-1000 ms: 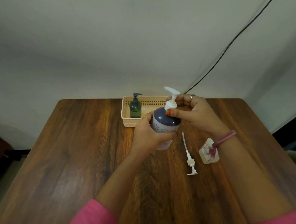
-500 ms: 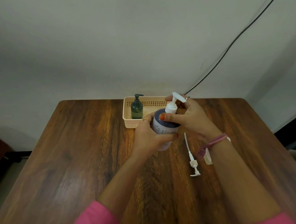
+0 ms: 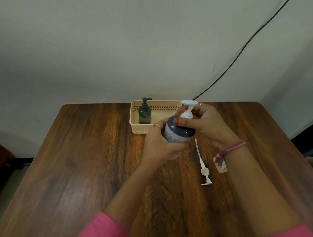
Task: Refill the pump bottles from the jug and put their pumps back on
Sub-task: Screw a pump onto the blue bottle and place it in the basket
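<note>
Two hands on the purple bottle [image 3: 177, 132], which stands on the wooden table [image 3: 86, 159] just in front of the beige basket [image 3: 138, 130]. Left hand [image 3: 161, 144] is wrapped round the body, thumb across the front. Right hand [image 3: 205, 123] has fingers curled on the white pump [image 3: 187, 109] at its collar, thumb on the bottle's shoulder. Looks like the pump is being screwed on, thread not confirmed seated.

Handling guess: rigid plastic, smooth, rounded shoulder, so slippery if soap has dripped. If refilled it's heavy at the bottom, stable upright. Grip the body low-mid, torque at the collar, not the nozzle head; that stem is thin and can snap or just spin.

Right of the bottle: loose pump [image 3: 203, 168] lying flat with its long dip tube towards the bottle, and beyond it a small clear bottle [image 3: 220, 163], partly hidden by the right wrist. Green pump bottle [image 3: 144, 113] stands in the basket, pump on. No jug visible.
</note>
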The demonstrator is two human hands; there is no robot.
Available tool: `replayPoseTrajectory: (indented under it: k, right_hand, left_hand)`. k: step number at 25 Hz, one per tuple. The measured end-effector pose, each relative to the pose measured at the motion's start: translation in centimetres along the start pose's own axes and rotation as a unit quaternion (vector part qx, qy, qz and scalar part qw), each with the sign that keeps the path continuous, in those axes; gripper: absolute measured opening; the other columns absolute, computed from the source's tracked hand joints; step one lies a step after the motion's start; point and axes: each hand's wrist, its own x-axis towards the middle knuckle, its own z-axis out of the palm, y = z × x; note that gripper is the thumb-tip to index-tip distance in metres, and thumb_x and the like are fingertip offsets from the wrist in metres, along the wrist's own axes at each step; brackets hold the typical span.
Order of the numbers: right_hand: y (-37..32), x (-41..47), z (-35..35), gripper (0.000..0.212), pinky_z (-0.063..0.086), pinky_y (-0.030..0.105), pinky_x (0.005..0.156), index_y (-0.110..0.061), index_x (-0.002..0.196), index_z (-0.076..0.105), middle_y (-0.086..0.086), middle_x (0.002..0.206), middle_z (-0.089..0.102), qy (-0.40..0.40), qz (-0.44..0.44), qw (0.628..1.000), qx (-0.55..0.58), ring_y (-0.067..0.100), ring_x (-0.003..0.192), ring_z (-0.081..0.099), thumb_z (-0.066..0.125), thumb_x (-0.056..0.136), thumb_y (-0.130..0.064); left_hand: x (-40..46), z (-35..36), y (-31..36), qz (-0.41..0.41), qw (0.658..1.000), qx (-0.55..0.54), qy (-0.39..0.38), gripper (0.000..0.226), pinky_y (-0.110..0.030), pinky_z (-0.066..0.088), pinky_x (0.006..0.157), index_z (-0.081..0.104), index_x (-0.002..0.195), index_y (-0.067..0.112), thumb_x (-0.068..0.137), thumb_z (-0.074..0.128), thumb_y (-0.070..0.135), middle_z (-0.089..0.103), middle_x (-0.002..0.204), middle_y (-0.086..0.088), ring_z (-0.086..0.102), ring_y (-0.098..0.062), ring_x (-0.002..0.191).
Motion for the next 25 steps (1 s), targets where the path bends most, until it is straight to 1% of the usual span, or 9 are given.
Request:
replayPoseTrajectory:
  k: [1, 2, 3, 6, 8, 12, 14, 20, 25]
  right_hand:
    - [0.2, 0.2, 0.8, 0.021, 0.051, 0.017, 0.066, -0.015, 0.082, 0.067, -0.011, 0.076, 0.071, 0.053, -0.008, 0.998, -0.031, 0.001, 0.081, 0.067, 0.082, 0.067, -0.018]
    - [0.6, 0.3, 1.3, 0.023, 0.05, 0.015, 0.063, -0.015, 0.082, 0.066, -0.012, 0.073, 0.069, 0.076, -0.009, 0.996, -0.039, 0.0, 0.077, 0.066, 0.083, 0.067, -0.018]
    - [0.6, 0.5, 1.1, 0.027, 0.052, 0.015, 0.069, -0.017, 0.092, 0.066, -0.01, 0.08, 0.071, 0.062, -0.005, 0.998, -0.025, 0.001, 0.084, 0.066, 0.081, 0.069, -0.017]
    - [0.4, -0.1, -1.6, 0.049, 0.048, 0.027, 0.096, -0.016, 0.128, 0.052, 0.001, 0.122, 0.065, -0.127, 0.036, 0.989, 0.064, 0.013, 0.118, 0.057, 0.063, 0.081, -0.012]
    - [0.5, -0.5, -2.6, 0.045, 0.046, 0.03, 0.099, -0.011, 0.13, 0.051, 0.005, 0.128, 0.062, -0.169, 0.031, 0.984, 0.052, 0.018, 0.123, 0.054, 0.057, 0.085, -0.009]
    - [0.5, -0.8, -1.3, 0.037, 0.051, 0.023, 0.087, -0.015, 0.118, 0.061, 0.001, 0.112, 0.07, -0.103, 0.003, 0.995, -0.014, 0.012, 0.111, 0.062, 0.063, 0.081, -0.016]
    - [0.7, -1.0, -0.5, 0.036, 0.052, 0.025, 0.088, -0.014, 0.116, 0.062, 0.002, 0.11, 0.071, -0.068, -0.012, 0.998, -0.01, 0.013, 0.109, 0.063, 0.065, 0.08, -0.016]
    - [2.0, -1.5, 2.2, 0.029, 0.053, 0.028, 0.088, -0.016, 0.111, 0.065, -0.001, 0.104, 0.072, 0.085, -0.033, 0.995, 0.025, 0.012, 0.104, 0.065, 0.066, 0.084, -0.004]
    - [2.9, -1.4, 3.1, 0.036, 0.052, 0.034, 0.092, -0.009, 0.119, 0.063, 0.0, 0.108, 0.071, 0.131, -0.039, 0.99, -0.042, 0.01, 0.106, 0.064, 0.069, 0.084, -0.009]
  left_hand:
    - [-0.1, 0.3, -0.1, 0.0, 1.0, -0.003, -0.002, 0.073, -0.024, 0.056, 0.079, 0.051, 0.119, 0.028, 0.057, 0.089, 0.023, 0.061, 0.112, 0.008, 0.061, -0.007, 0.1]
    - [-0.2, 0.5, -0.1, -0.004, 1.0, -0.007, -0.004, 0.071, -0.027, 0.057, 0.08, 0.052, 0.118, 0.027, 0.057, 0.089, 0.023, 0.062, 0.112, 0.006, 0.062, -0.008, 0.1]
    - [-0.3, 0.7, -0.1, -0.01, 1.0, -0.013, -0.009, 0.072, -0.029, 0.057, 0.081, 0.053, 0.119, 0.024, 0.057, 0.089, 0.022, 0.062, 0.112, 0.006, 0.062, -0.009, 0.101]
    - [-0.5, 0.5, -0.3, -0.022, 0.999, -0.03, -0.021, 0.079, -0.03, 0.056, 0.084, 0.05, 0.127, 0.022, 0.059, 0.089, 0.023, 0.061, 0.116, 0.007, 0.06, -0.008, 0.104]
    - [-0.4, 0.2, -0.3, -0.029, 0.998, -0.032, -0.036, 0.078, -0.026, 0.055, 0.083, 0.049, 0.126, 0.024, 0.059, 0.089, 0.022, 0.061, 0.116, 0.008, 0.06, -0.008, 0.105]
    - [-0.7, -0.1, -0.4, -0.032, 0.998, -0.035, -0.041, 0.075, -0.012, 0.051, 0.074, 0.048, 0.123, 0.029, 0.06, 0.088, 0.019, 0.059, 0.111, 0.016, 0.058, 0.0, 0.1]
    - [-0.8, -0.1, -0.5, -0.022, 0.999, -0.033, -0.021, 0.076, -0.008, 0.049, 0.072, 0.048, 0.124, 0.028, 0.06, 0.088, 0.019, 0.058, 0.112, 0.016, 0.057, 0.004, 0.099]
    - [-0.7, 0.0, -0.8, -0.02, 0.999, -0.04, 0.02, 0.074, -0.006, 0.048, 0.071, 0.046, 0.115, 0.038, 0.058, 0.089, 0.018, 0.056, 0.103, 0.025, 0.055, 0.021, 0.089]
    - [-0.5, 0.2, -1.4, -0.019, 0.999, -0.032, 0.029, 0.074, -0.003, 0.046, 0.07, 0.047, 0.117, 0.037, 0.058, 0.089, 0.021, 0.056, 0.104, 0.026, 0.054, 0.021, 0.089]
